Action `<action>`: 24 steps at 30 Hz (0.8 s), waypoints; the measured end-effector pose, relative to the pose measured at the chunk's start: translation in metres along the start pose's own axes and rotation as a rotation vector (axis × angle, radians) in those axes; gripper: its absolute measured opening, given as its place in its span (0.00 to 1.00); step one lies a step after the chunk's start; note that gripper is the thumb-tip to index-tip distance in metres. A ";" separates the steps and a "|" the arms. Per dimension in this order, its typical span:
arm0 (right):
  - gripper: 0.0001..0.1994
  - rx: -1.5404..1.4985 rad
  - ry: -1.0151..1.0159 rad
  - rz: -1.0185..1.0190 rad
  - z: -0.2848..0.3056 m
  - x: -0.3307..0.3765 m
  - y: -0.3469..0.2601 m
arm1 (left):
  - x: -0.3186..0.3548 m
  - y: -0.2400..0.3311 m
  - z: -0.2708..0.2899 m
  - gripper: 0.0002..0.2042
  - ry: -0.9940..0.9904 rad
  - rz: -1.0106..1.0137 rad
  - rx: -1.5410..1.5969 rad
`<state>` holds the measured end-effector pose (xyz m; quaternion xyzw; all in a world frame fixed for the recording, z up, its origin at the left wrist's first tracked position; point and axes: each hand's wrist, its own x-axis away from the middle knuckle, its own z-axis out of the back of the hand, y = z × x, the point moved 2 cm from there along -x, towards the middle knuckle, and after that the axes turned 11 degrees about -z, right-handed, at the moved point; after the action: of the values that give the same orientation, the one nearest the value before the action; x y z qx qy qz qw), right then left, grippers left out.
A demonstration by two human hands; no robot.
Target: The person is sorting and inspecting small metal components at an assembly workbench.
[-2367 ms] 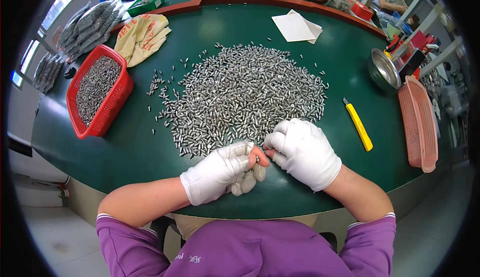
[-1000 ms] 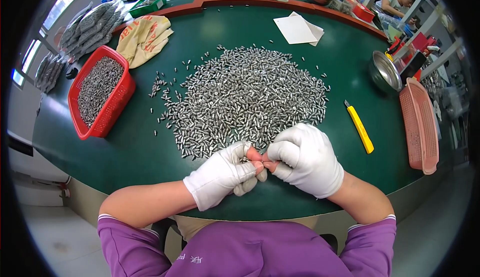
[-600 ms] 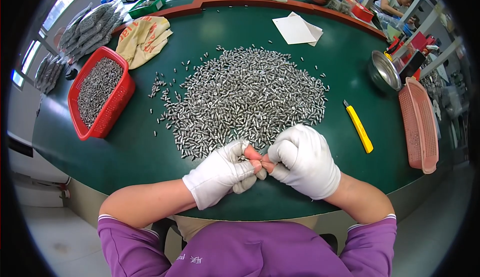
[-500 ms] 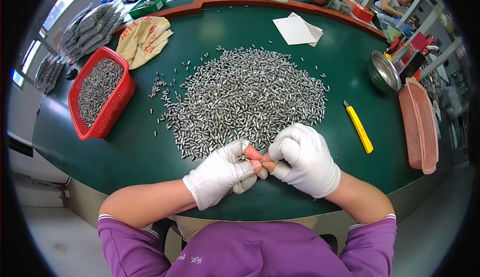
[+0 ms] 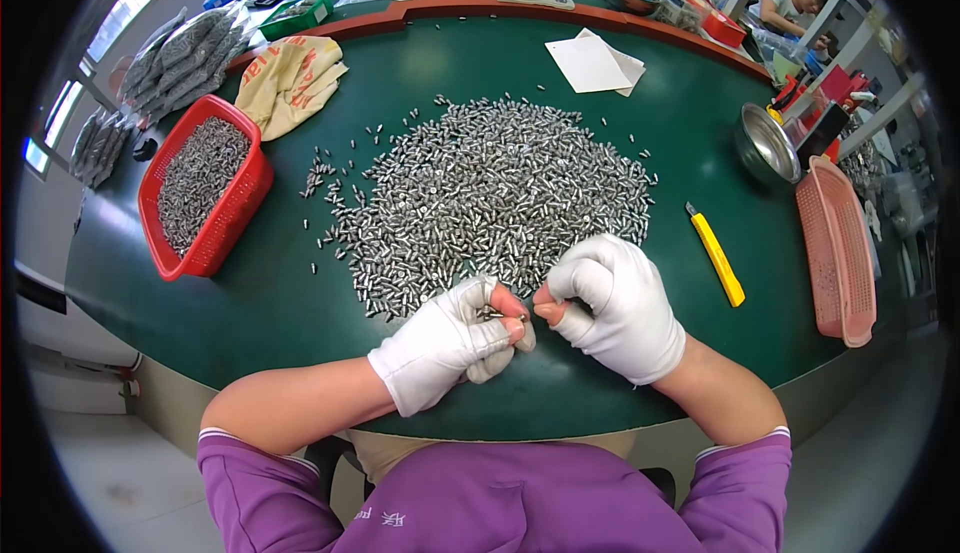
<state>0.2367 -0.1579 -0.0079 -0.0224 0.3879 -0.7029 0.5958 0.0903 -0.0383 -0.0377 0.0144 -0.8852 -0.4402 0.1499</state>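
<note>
A broad pile of small silver metal fittings covers the middle of the green table. At its near edge my left hand, in a white glove with bare thumb and fingertip, pinches one small metal fitting. Another bit of metal shows between that hand's thumb and finger, close to the palm. My right hand, gloved the same way, is just to the right and apart from the left. Its thumb and forefinger are pressed together; whatever they hold, if anything, is too small to make out.
A red basket full of small metal parts stands at left, beside a yellowish cloth bag. To the right lie a yellow utility knife, a metal bowl and a pink basket. White cards lie behind the pile.
My right hand has drawn away from the left, a little up and to the right, so the fingertips no longer meet. The fitting in my left fingertips now shows. The left hand has barely moved.
</note>
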 end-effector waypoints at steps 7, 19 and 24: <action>0.06 0.135 0.183 -0.154 0.019 -0.003 0.012 | -0.003 0.000 0.001 0.07 -0.107 -0.050 0.071; 0.19 0.842 0.101 -0.814 0.108 0.062 0.046 | 0.007 0.006 -0.022 0.06 0.001 -0.324 -0.942; 0.11 0.661 0.310 -0.747 0.092 0.108 0.059 | 0.016 -0.007 -0.027 0.05 -0.134 -0.570 -1.558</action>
<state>0.2993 -0.2973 -0.0239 0.1344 0.1945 -0.9475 0.2154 0.0820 -0.0656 -0.0237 0.1039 -0.2966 -0.9478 -0.0532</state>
